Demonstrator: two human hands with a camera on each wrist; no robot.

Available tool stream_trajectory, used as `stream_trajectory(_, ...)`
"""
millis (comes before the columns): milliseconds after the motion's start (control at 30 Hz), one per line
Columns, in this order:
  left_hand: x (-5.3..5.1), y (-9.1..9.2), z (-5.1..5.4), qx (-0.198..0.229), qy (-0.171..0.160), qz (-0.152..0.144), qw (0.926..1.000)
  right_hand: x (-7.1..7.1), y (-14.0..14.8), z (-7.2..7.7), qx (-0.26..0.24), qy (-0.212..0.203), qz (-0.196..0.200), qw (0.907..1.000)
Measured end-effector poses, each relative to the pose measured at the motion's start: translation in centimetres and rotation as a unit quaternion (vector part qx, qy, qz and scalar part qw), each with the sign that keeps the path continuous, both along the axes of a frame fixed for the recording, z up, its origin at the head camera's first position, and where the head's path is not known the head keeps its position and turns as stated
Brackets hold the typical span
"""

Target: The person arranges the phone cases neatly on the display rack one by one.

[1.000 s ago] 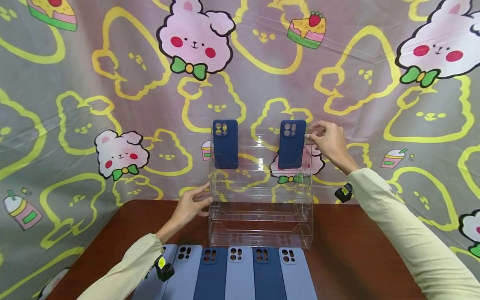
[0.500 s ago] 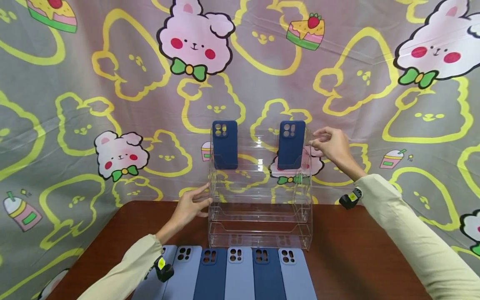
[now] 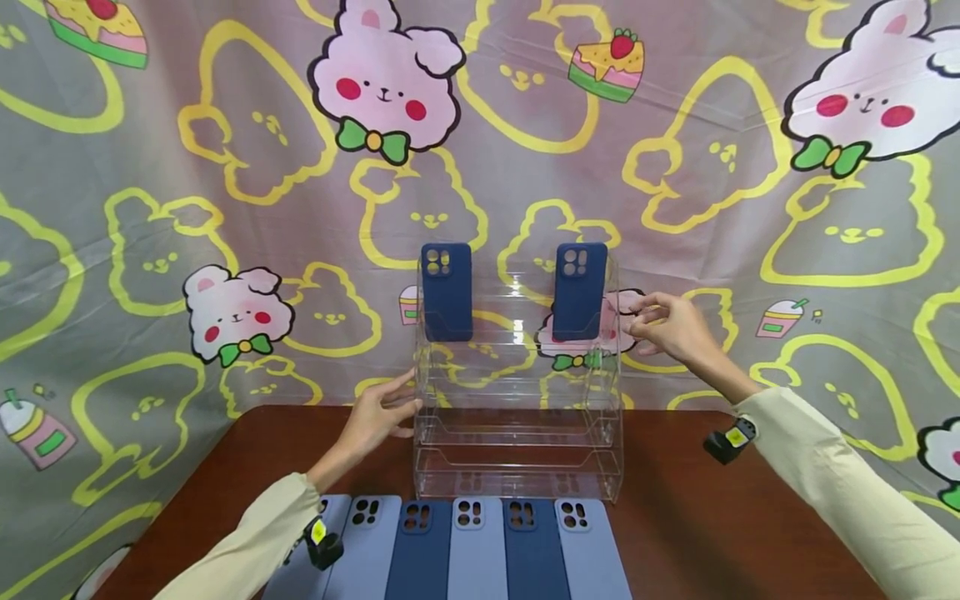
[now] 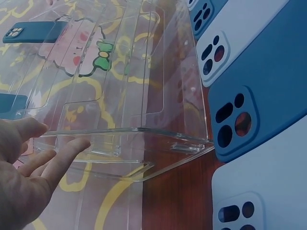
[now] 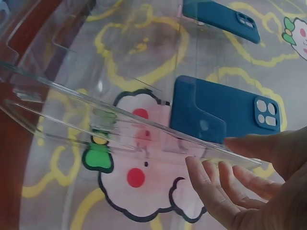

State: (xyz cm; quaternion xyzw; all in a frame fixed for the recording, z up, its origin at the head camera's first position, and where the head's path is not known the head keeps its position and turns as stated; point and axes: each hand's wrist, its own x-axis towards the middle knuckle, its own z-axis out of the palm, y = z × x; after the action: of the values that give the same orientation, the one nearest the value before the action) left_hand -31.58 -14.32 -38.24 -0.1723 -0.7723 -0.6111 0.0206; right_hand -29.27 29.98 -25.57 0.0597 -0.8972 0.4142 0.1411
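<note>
Across the head view, reaches with the left hand [image 3: 378, 410] from eight o'clock and with the right hand [image 3: 675, 329] from four, both out of pale sleeves [image 3: 832, 467]. Sets the left fingertips at the nine o'clock side of a clear tiered rack [image 3: 517, 467], with thumb and fingers parted and nothing held. Poises the right hand higher, just outside the rack at two o'clock, with fingers loosely bent and nothing gripped. Shows one dark blue case [image 3: 450, 296] standing in the top tier at eleven o'clock and another dark blue case [image 3: 580, 296] at one, with a row of cases [image 3: 480, 558], dark and pale, flat on the brown table [image 3: 690, 500] at six.

Along the left wrist view, stretches the left hand from eight o'clock toward two, with fingers apart beside the rack's edge; cannot tell whether touching. Shows the row of cases at three.

Over the right wrist view, extends the right hand from four o'clock toward ten, with thumb near the rack's side edge and fingers apart below; cannot tell about contact. Shows the nearer dark blue case at three.
</note>
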Motion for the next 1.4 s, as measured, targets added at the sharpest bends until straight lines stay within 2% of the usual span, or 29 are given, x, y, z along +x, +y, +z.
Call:
stream_trajectory(133, 0.0, -0.1, -0.1, 0.004, -0.002, 0.002, 1.0, 0.6, 0.3, -1.4, -0.006, -0.008, 0.0, 1.0)
stream_trajectory(300, 0.2, -0.2, -0.4, 0.004, -0.011, -0.005, 0.9999, 1.6, 0.9, -4.2, -0.012, -0.024, 0.007, 0.9996)
stream_trajectory(533, 0.3, -0.2, -0.5, 0.006, -0.016, -0.011, 0.9998, 2.7, 1.4, -8.1, -0.038, -0.083, 0.005, 0.9958)
stream_trajectory(700, 0.2, -0.2, -0.3, 0.005, -0.019, -0.01, 0.9998, 3.5, 1.6, -10.4, -0.041, -0.102, 0.013, 0.9938)
stream_trajectory(933, 0.1, -0.2, 0.0, -0.001, -0.013, -0.005, 0.9999, 5.6, 1.1, -14.4, -0.041, -0.141, 0.03, 0.9887)
stream_trajectory(1067, 0.0, -0.1, 0.0, -0.003, -0.015, -0.005, 0.9999, 6.8, 0.8, -16.1, -0.033, -0.183, 0.031, 0.982)
stream_trajectory(1300, -0.1, -0.1, 0.2, -0.001, -0.008, -0.006, 0.9999, 8.7, -1.3, -17.6, -0.029, -0.274, -0.003, 0.9612)
stream_trajectory(1400, -0.1, -0.1, 0.2, -0.004, -0.005, -0.008, 0.9999, 9.7, -2.6, -18.5, -0.028, -0.296, -0.009, 0.9548)
